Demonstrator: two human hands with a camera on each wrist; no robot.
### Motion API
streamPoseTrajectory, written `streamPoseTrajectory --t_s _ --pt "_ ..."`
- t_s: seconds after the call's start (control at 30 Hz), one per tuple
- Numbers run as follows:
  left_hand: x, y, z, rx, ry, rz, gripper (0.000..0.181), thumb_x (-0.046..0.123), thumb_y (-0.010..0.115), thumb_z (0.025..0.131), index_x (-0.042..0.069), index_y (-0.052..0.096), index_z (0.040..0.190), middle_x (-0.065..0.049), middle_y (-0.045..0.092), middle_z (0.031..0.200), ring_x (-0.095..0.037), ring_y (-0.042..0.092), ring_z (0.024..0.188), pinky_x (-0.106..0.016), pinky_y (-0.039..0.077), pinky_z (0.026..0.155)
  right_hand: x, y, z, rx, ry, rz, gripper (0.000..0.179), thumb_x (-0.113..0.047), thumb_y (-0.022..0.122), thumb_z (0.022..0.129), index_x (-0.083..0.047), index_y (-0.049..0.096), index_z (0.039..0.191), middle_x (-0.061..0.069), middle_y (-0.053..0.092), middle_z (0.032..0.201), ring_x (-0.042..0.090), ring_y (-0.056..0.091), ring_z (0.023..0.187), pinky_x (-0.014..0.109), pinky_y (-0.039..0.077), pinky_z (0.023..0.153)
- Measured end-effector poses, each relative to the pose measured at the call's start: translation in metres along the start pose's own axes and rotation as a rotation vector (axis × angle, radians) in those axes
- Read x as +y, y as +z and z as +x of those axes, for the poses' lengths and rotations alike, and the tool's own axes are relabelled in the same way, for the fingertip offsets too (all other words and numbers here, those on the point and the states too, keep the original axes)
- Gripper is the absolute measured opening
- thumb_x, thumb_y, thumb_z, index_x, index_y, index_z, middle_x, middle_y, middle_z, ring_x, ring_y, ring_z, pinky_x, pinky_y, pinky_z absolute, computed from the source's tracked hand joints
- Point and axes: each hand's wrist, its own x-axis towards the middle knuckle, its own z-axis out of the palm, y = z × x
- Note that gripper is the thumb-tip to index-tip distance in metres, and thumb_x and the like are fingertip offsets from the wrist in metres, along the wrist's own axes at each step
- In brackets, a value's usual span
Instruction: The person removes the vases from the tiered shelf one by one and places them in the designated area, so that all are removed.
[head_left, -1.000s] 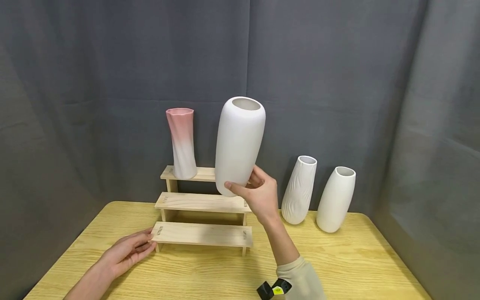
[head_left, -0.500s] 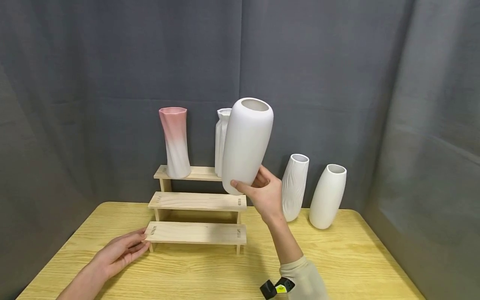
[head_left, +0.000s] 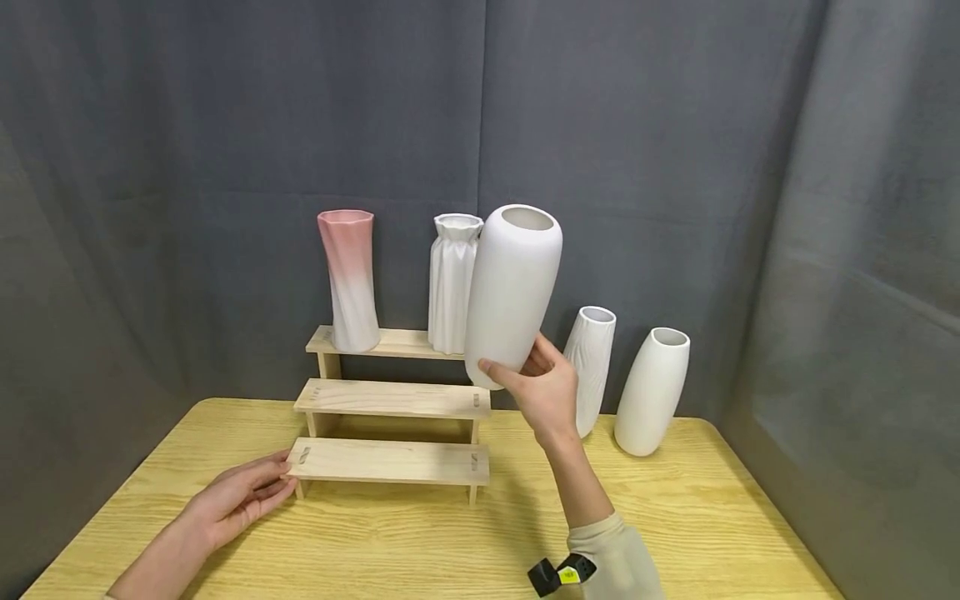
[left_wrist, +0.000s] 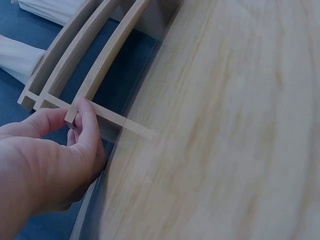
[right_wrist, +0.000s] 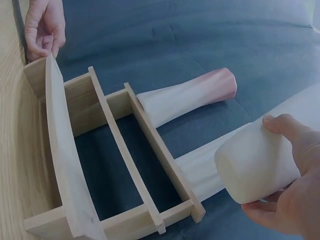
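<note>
My right hand [head_left: 546, 398] grips a smooth white vase [head_left: 513, 292] near its base, with thumb and fingers on either side. The vase hangs in the air, slightly tilted, right of a three-tier wooden stand [head_left: 390, 461]. My left hand [head_left: 236, 502] is at the stand's lower left corner. In the left wrist view its thumb and fingers pinch the end of the lowest board [left_wrist: 102, 65]. On the top tier stand a pink-and-white twisted vase [head_left: 351, 287] at the left and a white pleated vase [head_left: 450, 292], its right side partly hidden by the held vase.
Two more white vases stand on the wooden table [head_left: 360, 550], right of the stand: one with a rippled surface [head_left: 592, 354], partly behind my right hand, and one smooth [head_left: 654, 392] farther right. A grey curtain [head_left: 637, 150] hangs behind and along the sides.
The held vase has moved right and slightly down, uncovering the white pleated vase on the top tier. My left hand stays at the stand's corner. The head view has shifted a little.
</note>
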Motion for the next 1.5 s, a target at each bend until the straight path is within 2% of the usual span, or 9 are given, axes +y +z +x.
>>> streamPoseTrajectory --t_s 0.2,0.4,0.57,0.9,1.1,1.3,1.5 --pt "0.0 -0.001 -0.001 0.005 -0.006 -0.011 0.021 -0.002 0.058 0.102 0.012 0.071 0.111 -0.019 0.053 0.118 -0.022 0.061 0.104 -0.034 0.048 0.106 0.01 -0.005 0.004 0.046 0.031 -0.036 0.073 -0.022 0.097 0.071 -0.025 0.066 0.136 0.003 0.07 0.121 0.022 0.067 0.109 0.04 0.059 0.091" --pt "0.001 0.001 -0.001 -0.008 -0.002 -0.011 0.021 -0.001 0.057 0.103 0.009 0.067 0.119 -0.019 0.053 0.12 -0.022 0.061 0.105 -0.034 0.047 0.107 0.018 -0.01 0.007 0.071 0.047 -0.029 0.072 -0.02 0.096 0.072 -0.021 0.066 0.137 0.005 0.07 0.122 0.022 0.067 0.109 0.04 0.058 0.092" --pt "0.002 0.003 -0.002 0.008 -0.003 -0.002 0.023 -0.001 0.057 0.103 0.008 0.062 0.123 -0.019 0.051 0.121 -0.022 0.06 0.105 -0.034 0.047 0.106 0.025 -0.014 0.009 0.083 0.062 -0.024 0.072 -0.018 0.095 0.073 -0.019 0.065 0.138 0.006 0.069 0.123 0.023 0.066 0.11 0.04 0.057 0.093" --pt "0.002 0.003 -0.002 0.005 -0.008 -0.016 0.02 -0.002 0.058 0.103 0.011 0.069 0.113 -0.019 0.051 0.119 -0.022 0.061 0.104 -0.034 0.048 0.106 0.034 -0.022 0.012 0.101 0.06 -0.068 0.074 -0.018 0.095 0.073 -0.022 0.063 0.14 0.004 0.068 0.126 0.022 0.065 0.113 0.042 0.056 0.094" --pt "0.0 0.002 -0.002 0.012 -0.001 -0.021 0.02 -0.002 0.058 0.102 0.01 0.069 0.114 -0.019 0.052 0.119 -0.022 0.061 0.104 -0.034 0.049 0.104 0.044 -0.023 0.013 0.113 0.059 -0.074 0.074 -0.016 0.095 0.073 -0.02 0.064 0.14 0.005 0.067 0.126 0.022 0.065 0.113 0.041 0.056 0.095" --pt "0.001 0.002 -0.001 0.014 -0.001 -0.028 0.02 -0.002 0.057 0.103 0.01 0.069 0.113 -0.019 0.053 0.117 -0.022 0.062 0.103 -0.033 0.049 0.104 0.056 -0.022 0.013 0.161 0.075 -0.063 0.074 -0.01 0.093 0.073 -0.016 0.063 0.14 0.008 0.067 0.125 0.024 0.065 0.112 0.04 0.056 0.095" --pt "0.001 0.003 -0.002 0.019 0.001 -0.029 0.021 -0.003 0.057 0.102 0.008 0.066 0.118 -0.019 0.052 0.117 -0.023 0.061 0.103 -0.034 0.049 0.105 0.068 -0.019 0.011 0.223 0.07 -0.098 0.069 -0.006 0.091 0.071 -0.013 0.065 0.135 0.008 0.068 0.121 0.024 0.065 0.111 0.038 0.057 0.093"
